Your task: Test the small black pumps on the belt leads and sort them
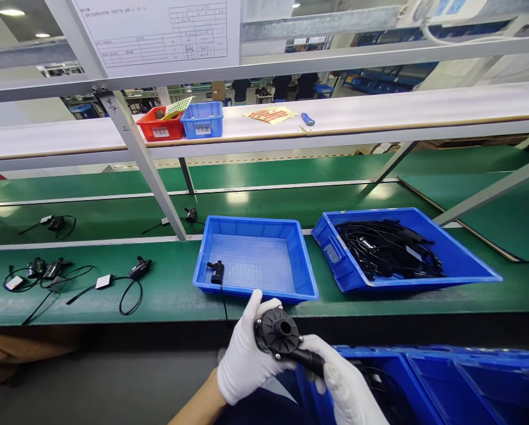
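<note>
Grasping the pump (278,335) in front of the tray (255,254): body (271,342) in fingers of the left hand (247,357), spout (307,359) in those of the right hand (345,379). Cradle the body, without twisting the spout.

head-worn view, forward and down
</note>
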{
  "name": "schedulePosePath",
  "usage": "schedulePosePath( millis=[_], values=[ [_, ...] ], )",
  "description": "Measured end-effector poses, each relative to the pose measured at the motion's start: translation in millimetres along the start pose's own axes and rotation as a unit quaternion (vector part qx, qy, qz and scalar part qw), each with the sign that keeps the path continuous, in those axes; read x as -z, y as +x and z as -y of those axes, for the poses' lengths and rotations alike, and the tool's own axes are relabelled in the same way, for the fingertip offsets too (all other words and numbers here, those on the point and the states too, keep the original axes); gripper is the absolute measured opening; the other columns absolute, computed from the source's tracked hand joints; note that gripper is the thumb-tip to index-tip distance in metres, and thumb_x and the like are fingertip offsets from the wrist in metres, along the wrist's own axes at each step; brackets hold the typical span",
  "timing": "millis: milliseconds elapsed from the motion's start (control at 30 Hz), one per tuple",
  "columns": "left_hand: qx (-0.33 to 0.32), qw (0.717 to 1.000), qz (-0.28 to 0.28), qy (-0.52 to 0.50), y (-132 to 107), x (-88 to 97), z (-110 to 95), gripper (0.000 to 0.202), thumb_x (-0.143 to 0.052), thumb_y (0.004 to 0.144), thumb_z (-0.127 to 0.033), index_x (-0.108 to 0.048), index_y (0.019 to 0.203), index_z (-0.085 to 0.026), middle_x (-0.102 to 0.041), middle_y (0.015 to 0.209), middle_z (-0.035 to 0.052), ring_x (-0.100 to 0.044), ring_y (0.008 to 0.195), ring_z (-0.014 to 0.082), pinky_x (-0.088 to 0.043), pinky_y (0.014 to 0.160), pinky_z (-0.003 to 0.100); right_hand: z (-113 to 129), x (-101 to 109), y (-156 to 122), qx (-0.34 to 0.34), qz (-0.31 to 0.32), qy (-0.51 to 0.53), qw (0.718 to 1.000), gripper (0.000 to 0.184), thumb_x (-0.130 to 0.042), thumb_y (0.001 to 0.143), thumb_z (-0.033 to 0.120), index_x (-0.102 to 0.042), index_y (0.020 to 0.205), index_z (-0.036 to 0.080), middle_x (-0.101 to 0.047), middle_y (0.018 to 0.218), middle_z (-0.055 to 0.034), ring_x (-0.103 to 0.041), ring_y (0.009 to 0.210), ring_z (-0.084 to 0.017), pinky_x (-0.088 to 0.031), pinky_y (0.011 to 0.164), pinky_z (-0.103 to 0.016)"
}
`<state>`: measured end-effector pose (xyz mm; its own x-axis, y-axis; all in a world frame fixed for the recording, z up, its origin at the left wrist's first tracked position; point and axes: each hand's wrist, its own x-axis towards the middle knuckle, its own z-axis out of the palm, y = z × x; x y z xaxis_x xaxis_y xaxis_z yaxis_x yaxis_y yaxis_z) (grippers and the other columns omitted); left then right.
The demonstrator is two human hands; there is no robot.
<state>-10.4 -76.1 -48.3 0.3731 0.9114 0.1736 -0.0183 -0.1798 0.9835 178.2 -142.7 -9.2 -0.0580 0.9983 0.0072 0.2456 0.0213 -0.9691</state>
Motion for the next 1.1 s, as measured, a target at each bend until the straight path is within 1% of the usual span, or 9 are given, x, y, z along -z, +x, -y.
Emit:
schedulePosePath(
  millis=[167, 267, 367, 467, 600, 767, 900, 1000, 1100],
  values=[
    [-0.003, 1.0, -0.013, 0.024, 2, -5.3, -3, 0.125, -0.096, 0.067, -0.048, -0.016, 0.163, -0.031, -0.061, 0.146, 0.0133, -0.07, 0.117, 0.0279, -0.055, 0.108, 0.046, -8, 3, 2, -0.012, -0.001, 0.01, 1.0, 0.055, -0.035, 0.104, 0.069, -0.073, 0.111, 0.03, -0.072, 0.082, -0.002, -0.059, 0.054, -0.015, -0.057, 0.059, -0.023],
    [-0.015, 0.999, -0.019, 0.032, 2, -9.1, -5, 0.124, -0.095, 0.07, -0.045, -0.014, 0.163, -0.032, -0.062, 0.145, 0.0119, -0.072, 0.11, 0.0254, -0.056, 0.105, 0.044, -14, 1, 3, -0.014, -0.03, 0.011, 0.999, 0.057, -0.039, 0.102, 0.071, -0.075, 0.106, 0.027, -0.073, 0.079, -0.0032, -0.06, 0.053, -0.016, -0.057, 0.057, -0.023],
    [-0.028, 0.998, -0.032, 0.047, 3, -11.0, -7, 0.123, -0.094, 0.073, -0.04, -0.011, 0.163, -0.034, -0.062, 0.145, 0.0104, -0.072, 0.109, 0.0242, -0.057, 0.104, 0.043, -19, -2, 3, -0.016, -0.067, 0.013, 0.998, 0.059, -0.039, 0.101, 0.072, -0.075, 0.103, 0.025, -0.072, 0.076, -0.0039, -0.063, 0.056, -0.018, -0.058, 0.059, -0.024],
    [-0.017, 0.998, -0.032, 0.049, 2, -9.7, -8, 0.124, -0.094, 0.072, -0.04, -0.01, 0.164, -0.032, -0.061, 0.146, 0.0123, -0.071, 0.112, 0.0259, -0.055, 0.107, 0.046, -22, -3, 5, 0.004, -0.064, 0.01, 0.998, 0.06, -0.038, 0.101, 0.072, -0.076, 0.101, 0.025, -0.069, 0.071, -0.0033, -0.06, 0.053, -0.017, -0.056, 0.056, -0.023],
    [0.029, 0.999, -0.031, 0.03, 2, -5.6, -9, 0.125, -0.094, 0.07, -0.045, -0.013, 0.163, -0.029, -0.06, 0.148, 0.015, -0.069, 0.118, 0.0289, -0.052, 0.111, 0.049, -13, -4, 7, 0.009, -0.056, -0.007, 0.998, 0.058, -0.037, 0.103, 0.068, -0.076, 0.102, 0.025, -0.072, 0.08, -0.0043, -0.06, 0.055, -0.017, -0.056, 0.058, -0.024],
    [0.028, 0.999, -0.02, 0.012, 4, -3.1, -12, 0.123, -0.093, 0.072, -0.046, -0.012, 0.163, -0.029, -0.059, 0.149, 0.0157, -0.068, 0.122, 0.0292, -0.052, 0.11, 0.047, -1, -7, 10, -0.008, -0.035, -0.008, 0.999, 0.062, -0.036, 0.102, 0.071, -0.075, 0.1, 0.024, -0.073, 0.08, -0.0052, -0.061, 0.055, -0.018, -0.057, 0.059, -0.028],
    [0.034, 0.999, -0.026, 0.022, 3, -5.8, -15, 0.121, -0.093, 0.072, -0.044, -0.014, 0.163, -0.028, -0.059, 0.15, 0.0152, -0.067, 0.123, 0.0293, -0.05, 0.113, 0.048, 1, -11, 9, -0.038, -0.069, 0.012, 0.997, 0.067, -0.035, 0.099, 0.077, -0.074, 0.096, 0.023, -0.072, 0.078, -0.0053, -0.065, 0.062, -0.02, -0.058, 0.068, -0.029],
    [0.043, 0.998, -0.029, 0.028, 3, -7.5, -19, 0.12, -0.092, 0.073, -0.045, -0.016, 0.164, -0.028, -0.058, 0.151, 0.0147, -0.066, 0.125, 0.0297, -0.047, 0.116, 0.048, 5, -13, 8, -0.081, -0.098, 0.032, 0.991, 0.059, -0.051, 0.093, 0.078, -0.074, 0.094, 0.024, -0.074, 0.087, -0.0054, -0.068, 0.076, -0.022, -0.058, 0.075, -0.029],
    [0.076, 0.997, -0.013, -0.003, 6, -0.5, -28, 0.13, -0.097, 0.062, -0.054, -0.02, 0.163, -0.026, -0.06, 0.148, 0.0143, -0.063, 0.129, 0.0329, -0.044, 0.118, 0.051, 12, -13, 14, -0.143, -0.101, 0.098, 0.98, 0.055, -0.066, 0.085, 0.077, -0.07, 0.082, 0.022, -0.067, 0.074, -0.0023, -0.062, 0.068, -0.017, -0.054, 0.065, -0.025]
  ],
)
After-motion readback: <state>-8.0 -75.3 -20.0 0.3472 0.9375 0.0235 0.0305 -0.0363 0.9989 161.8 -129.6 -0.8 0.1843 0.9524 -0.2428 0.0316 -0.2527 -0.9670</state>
